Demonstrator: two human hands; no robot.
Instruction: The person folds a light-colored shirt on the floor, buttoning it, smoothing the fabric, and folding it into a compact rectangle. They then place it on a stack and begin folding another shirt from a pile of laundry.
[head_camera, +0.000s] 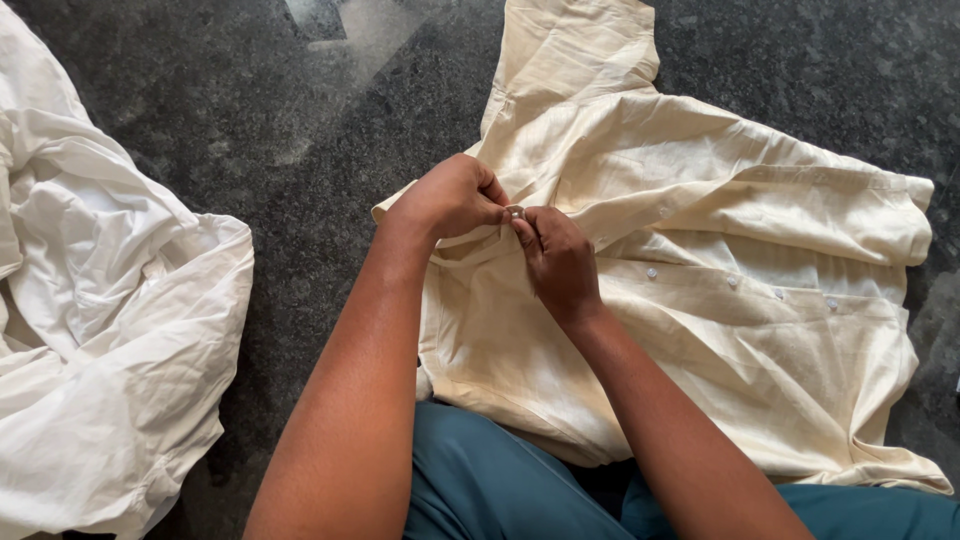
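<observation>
Cream shirt (740, 330) on dark stone floor (330, 180); left hand (455, 195) and right hand (558, 262) each grip pinched on its button (514, 212)

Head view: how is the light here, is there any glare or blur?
Head view: soft, even light; a pale reflection shines on the dark stone floor at the top; the cream shirt and white cloth show sharp creases; both hands, left hand and right hand, are in focus, with only faint shadow under them.
</observation>
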